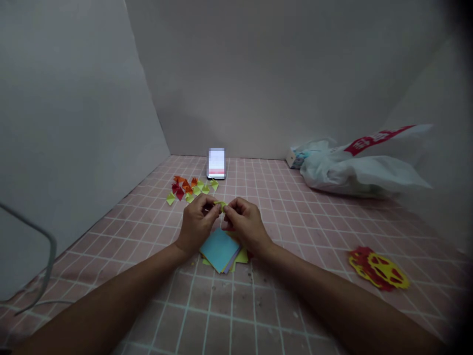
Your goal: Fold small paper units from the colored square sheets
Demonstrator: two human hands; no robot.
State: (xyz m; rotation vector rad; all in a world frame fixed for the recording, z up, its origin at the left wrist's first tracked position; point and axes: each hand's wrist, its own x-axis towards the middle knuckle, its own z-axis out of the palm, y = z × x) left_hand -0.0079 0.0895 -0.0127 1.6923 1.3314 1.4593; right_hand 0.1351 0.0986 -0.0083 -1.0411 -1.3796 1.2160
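- Left hand (199, 221) first: thumb and fingers pinched on a small yellow paper (220, 203).
- Phone (216, 163) behind: screen blurred, no words readable.
- The yellow paper sits between both hands' fingertips; looks featherlight, crisp, easily creased or torn, best held by its edges.
- Right hand (247, 224) pinches its other side.
- Plastic bag (342, 173): pale lettering on red, illegible.

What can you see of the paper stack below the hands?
The paper stack looks like thin square sheets, loosely layered and misaligned: light blue on top, turned cornerwise, with purple, yellow and red edges showing beneath. It lies flat on the white-gridded pink surface, partly hidden by the right hand; contact is unclear.
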